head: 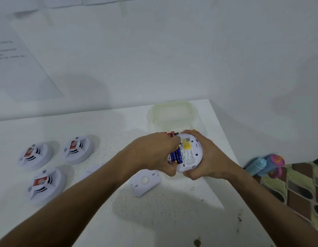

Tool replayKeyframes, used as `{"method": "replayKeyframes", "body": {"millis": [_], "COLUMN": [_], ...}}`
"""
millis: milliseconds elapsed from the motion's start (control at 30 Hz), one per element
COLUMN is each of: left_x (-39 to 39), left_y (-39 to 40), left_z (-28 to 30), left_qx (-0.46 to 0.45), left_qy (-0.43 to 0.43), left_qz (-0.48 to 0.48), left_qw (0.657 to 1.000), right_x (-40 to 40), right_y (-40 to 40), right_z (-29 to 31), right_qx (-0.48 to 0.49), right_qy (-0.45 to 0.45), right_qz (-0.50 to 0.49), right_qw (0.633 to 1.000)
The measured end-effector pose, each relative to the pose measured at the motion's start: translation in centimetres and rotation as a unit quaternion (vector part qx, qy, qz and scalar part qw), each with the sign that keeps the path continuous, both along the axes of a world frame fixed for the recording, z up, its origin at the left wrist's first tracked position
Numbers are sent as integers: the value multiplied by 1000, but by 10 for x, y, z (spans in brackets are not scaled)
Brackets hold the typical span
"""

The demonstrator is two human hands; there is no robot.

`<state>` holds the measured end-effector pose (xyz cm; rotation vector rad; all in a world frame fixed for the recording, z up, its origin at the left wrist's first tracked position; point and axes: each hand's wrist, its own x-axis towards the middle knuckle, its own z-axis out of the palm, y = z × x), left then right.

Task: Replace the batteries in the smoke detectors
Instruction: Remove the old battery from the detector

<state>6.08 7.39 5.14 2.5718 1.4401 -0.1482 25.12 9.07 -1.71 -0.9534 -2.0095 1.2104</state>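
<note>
Here, your right hand (206,157) grips the open smoke detector (189,153) above the desk's (154,220) far right corner, while your left hand (154,154) pinches the blue batteries (176,155) in its compartment. A backplate (145,181) lies just beneath; three detectors (47,166) sit along the left edge.

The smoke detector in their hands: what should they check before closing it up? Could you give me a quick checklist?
1. Smoke detector held firmly by right hand: ok.
2. Blue batteries in the compartment: ok.
3. Batteries fully seated, polarity right: cannot tell, left hand covers part.
4. Back cover within reach on table: ok.
5. Spare batteries nearby: ok.
6. Three other detectors already serviced: cannot tell.
</note>
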Motion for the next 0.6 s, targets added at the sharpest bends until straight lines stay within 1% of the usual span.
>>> {"method": "replayKeyframes", "body": {"millis": [233,367,467,600], "left_x": [-2,-5,-6,-12], "left_y": [1,-1,3,3], "left_z": [-6,-9,-11,-8], "left_qx": [36,46,65,43], "left_qy": [-12,-29,-37,-105], "left_qz": [-24,-27,-21,1], "left_qw": [999,998,997,994], "right_x": [3,3,2,0], "right_y": [4,5,5,6], "right_z": [2,6,3,-1], "right_qx": [16,21,24,23], "right_qy": [2,26,13,16], "right_qz": [-17,-25,-12,-12], "right_qw": [1000,999,1000,1000]}}
